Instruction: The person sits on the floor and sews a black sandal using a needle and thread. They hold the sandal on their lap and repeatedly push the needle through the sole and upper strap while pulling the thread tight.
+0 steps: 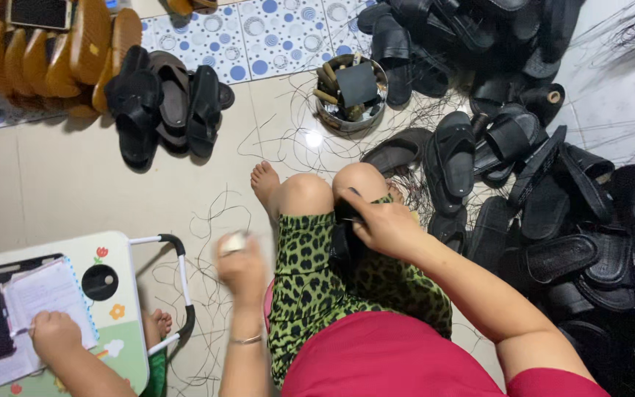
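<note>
Black sandal (343, 242) sat gripped in your right hand (384, 224) on your lap. Your left hand (240, 265), blurred, pinched something pale (234, 242). Heaps of sandals (575, 220) waited beside you.

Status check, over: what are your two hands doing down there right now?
Left hand raised, blurred, pinching a small pale object. Right hand pressing a black sandal between the knees. Loose black threads on the floor; another person's hand at the small table.
</note>
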